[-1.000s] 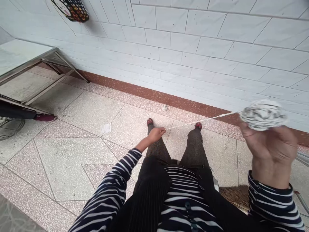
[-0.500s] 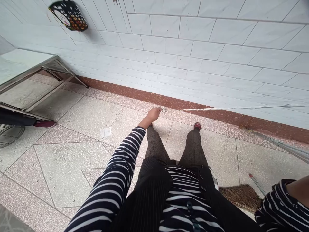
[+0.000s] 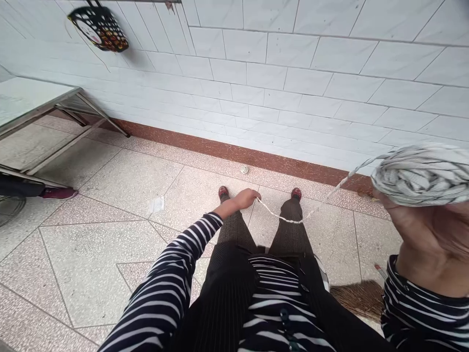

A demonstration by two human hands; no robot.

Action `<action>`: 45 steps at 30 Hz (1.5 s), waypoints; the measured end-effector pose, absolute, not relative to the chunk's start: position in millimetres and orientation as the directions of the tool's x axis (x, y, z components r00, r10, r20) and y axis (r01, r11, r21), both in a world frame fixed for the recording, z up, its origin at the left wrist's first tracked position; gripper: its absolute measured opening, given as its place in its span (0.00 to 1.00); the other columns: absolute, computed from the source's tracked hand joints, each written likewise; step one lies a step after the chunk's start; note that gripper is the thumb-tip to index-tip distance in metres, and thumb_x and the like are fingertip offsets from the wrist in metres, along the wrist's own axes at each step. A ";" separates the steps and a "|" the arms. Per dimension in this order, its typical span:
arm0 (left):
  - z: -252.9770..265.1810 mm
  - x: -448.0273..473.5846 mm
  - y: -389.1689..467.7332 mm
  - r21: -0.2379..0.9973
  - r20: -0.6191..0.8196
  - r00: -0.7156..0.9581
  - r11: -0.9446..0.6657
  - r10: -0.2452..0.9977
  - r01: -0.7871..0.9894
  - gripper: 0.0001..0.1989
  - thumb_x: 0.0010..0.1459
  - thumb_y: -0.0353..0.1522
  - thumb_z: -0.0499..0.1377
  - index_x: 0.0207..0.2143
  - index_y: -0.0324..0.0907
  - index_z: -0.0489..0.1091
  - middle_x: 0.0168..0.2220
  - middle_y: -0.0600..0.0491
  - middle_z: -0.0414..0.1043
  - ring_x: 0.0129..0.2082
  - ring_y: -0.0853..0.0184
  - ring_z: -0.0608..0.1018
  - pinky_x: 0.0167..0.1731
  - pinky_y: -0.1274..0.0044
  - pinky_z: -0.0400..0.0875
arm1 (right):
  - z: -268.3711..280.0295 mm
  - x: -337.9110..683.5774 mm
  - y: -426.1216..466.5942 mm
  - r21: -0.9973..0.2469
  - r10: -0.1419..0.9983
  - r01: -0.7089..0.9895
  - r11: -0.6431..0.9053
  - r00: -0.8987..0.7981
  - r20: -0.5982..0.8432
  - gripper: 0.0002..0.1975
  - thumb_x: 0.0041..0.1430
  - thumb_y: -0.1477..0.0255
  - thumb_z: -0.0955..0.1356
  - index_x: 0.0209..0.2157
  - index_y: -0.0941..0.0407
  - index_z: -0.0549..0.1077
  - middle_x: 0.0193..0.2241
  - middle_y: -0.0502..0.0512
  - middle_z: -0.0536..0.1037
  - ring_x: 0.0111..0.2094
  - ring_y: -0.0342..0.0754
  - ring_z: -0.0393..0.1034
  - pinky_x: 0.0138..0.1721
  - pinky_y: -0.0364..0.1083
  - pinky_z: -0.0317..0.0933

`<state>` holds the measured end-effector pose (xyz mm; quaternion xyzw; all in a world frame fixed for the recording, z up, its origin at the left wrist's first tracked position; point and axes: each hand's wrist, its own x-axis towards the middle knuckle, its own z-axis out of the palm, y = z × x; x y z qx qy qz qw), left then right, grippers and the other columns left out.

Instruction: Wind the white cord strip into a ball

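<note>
Ball: a fat, wound ball of yarn (image 3: pixel 421 173), white streaked with thin grey lines, its strands lying in thick twisted bands.
Ball position: raised at the far right, close to the camera, resting on the right hand (image 3: pixel 428 234); its right side runs out of view.
Strand: one thin white strand (image 3: pixel 322 200) leaves the ball's left side.
Strand path: it slopes down and left, sags slack across the right knee, then rises slightly to the left hand (image 3: pixel 246 198).
Strand end: pinched in the left hand's fingertips, held out above the left knee.
</note>
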<state>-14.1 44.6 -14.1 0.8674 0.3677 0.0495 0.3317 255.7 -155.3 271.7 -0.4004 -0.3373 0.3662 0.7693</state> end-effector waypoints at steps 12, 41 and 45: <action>4.4 3.9 1.8 0.870 -0.030 0.646 -0.299 0.763 0.393 0.17 0.64 0.32 0.54 0.54 0.40 0.72 0.54 0.46 0.75 0.55 0.61 0.76 0.58 0.68 0.66 | 197.2 233.5 -91.0 -0.916 0.965 -0.390 -0.097 0.187 -0.182 0.18 0.43 0.78 0.73 0.39 0.50 0.79 0.43 0.52 0.82 0.46 0.56 0.76 0.45 0.57 0.75; 39.5 60.0 -6.3 0.989 0.112 0.487 -0.147 0.867 0.035 0.11 0.62 0.33 0.54 0.37 0.36 0.75 0.29 0.53 0.75 0.28 0.73 0.75 0.30 0.82 0.68 | 117.5 218.2 -86.2 -0.783 0.934 -0.557 -0.276 0.039 -0.356 0.16 0.43 0.76 0.75 0.37 0.49 0.77 0.43 0.50 0.82 0.47 0.53 0.76 0.45 0.52 0.74; 38.5 51.2 -11.1 1.000 0.005 0.720 0.018 0.694 -0.024 0.14 0.66 0.38 0.52 0.39 0.36 0.71 0.25 0.54 0.73 0.22 0.75 0.74 0.26 0.82 0.68 | 116.0 228.9 -84.1 -0.763 0.920 -0.599 -0.242 0.109 -0.377 0.14 0.45 0.76 0.73 0.37 0.51 0.77 0.41 0.51 0.83 0.48 0.52 0.75 0.46 0.50 0.74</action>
